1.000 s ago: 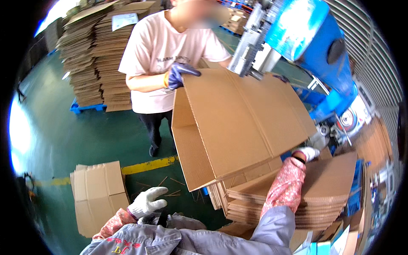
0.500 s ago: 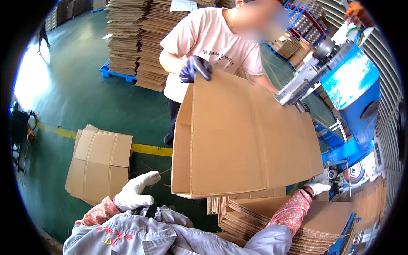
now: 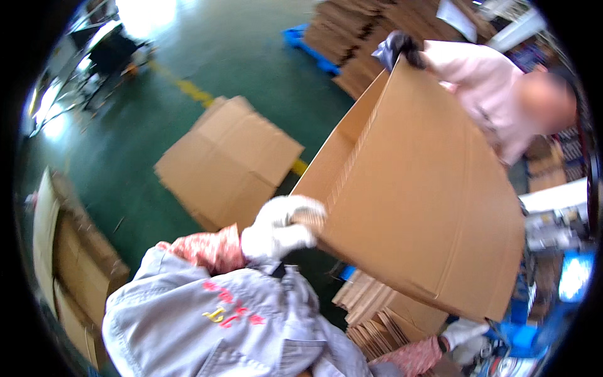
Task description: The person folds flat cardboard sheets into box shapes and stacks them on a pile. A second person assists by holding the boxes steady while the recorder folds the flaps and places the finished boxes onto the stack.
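A large folded cardboard box (image 3: 427, 188) is held up at an angle in front of me, its near side open like a flat sleeve. My left hand (image 3: 279, 227), in a white glove, pinches the box's near left corner between thumb and fingers. My right hand (image 3: 463, 333), gloved too, is low on the right by the box's lower edge; blur hides its fingers, and I cannot tell whether it touches the cardboard. Across from me a co-worker in a pale pink shirt grips the far top corner with a dark-gloved hand (image 3: 400, 51).
Flat cardboard sheets (image 3: 232, 160) lie on the green floor at left. Below the box stands a stack of folded cardboard (image 3: 377, 323). More cardboard (image 3: 81, 270) leans at the far left. A tall cardboard stack (image 3: 342, 31) rests on a blue pallet (image 3: 308, 47). Machinery (image 3: 556, 229) is at right.
My view has swung left and tilted. My left hand, open and apart from the box before, has closed on its near corner. The box appears tilted and farther right.
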Demonstrator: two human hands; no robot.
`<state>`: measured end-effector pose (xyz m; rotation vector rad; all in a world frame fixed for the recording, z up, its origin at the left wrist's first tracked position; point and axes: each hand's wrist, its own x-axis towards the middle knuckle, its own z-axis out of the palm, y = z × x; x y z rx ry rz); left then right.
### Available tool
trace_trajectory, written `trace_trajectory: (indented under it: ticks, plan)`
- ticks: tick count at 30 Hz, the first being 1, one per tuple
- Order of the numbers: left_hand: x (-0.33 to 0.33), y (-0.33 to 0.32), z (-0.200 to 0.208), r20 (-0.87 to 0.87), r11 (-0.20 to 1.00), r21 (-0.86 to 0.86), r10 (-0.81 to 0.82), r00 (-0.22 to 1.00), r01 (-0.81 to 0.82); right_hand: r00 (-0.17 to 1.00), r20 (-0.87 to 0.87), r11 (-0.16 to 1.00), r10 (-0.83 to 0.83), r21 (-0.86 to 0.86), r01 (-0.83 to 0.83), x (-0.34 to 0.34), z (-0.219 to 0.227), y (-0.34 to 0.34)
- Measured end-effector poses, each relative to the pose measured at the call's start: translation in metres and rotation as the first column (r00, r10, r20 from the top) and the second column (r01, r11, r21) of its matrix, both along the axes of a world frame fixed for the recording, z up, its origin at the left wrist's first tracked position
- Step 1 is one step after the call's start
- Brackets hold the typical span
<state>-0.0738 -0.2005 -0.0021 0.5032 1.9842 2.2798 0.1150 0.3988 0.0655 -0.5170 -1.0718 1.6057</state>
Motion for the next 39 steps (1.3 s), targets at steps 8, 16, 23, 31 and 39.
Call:
trace_trajectory:
  ticks: [8,16,23,31,39]
  plan:
    - [-0.127,-0.316,-0.1,-0.208,-0.005,-0.957,0.712,0.67,-0.291,0.012,0.872,0.563,0.489,-0.305,-0.768,-0.13,-0.283,-0.336]
    - [0.012,-0.272,-0.228,0.525,0.018,-0.836,0.312,0.792,0.548,-0.102,0.845,0.656,0.524,-0.478,-0.584,-0.07,-0.366,-0.367]
    - [-0.046,-0.132,-0.288,0.603,0.15,-0.787,-0.018,0.798,0.598,0.557,0.645,0.744,0.523,-0.665,0.071,0.032,-0.353,-0.272]
    - [-0.125,-0.016,-0.268,0.453,0.42,-0.763,-0.194,0.87,0.491,0.87,0.484,0.739,-0.092,-0.553,0.385,0.121,-0.313,-0.248]
    - [-0.068,0.149,-0.181,0.479,0.473,-0.556,-0.49,0.729,0.683,0.829,0.318,0.675,-0.46,-0.483,0.559,0.119,-0.261,-0.202]
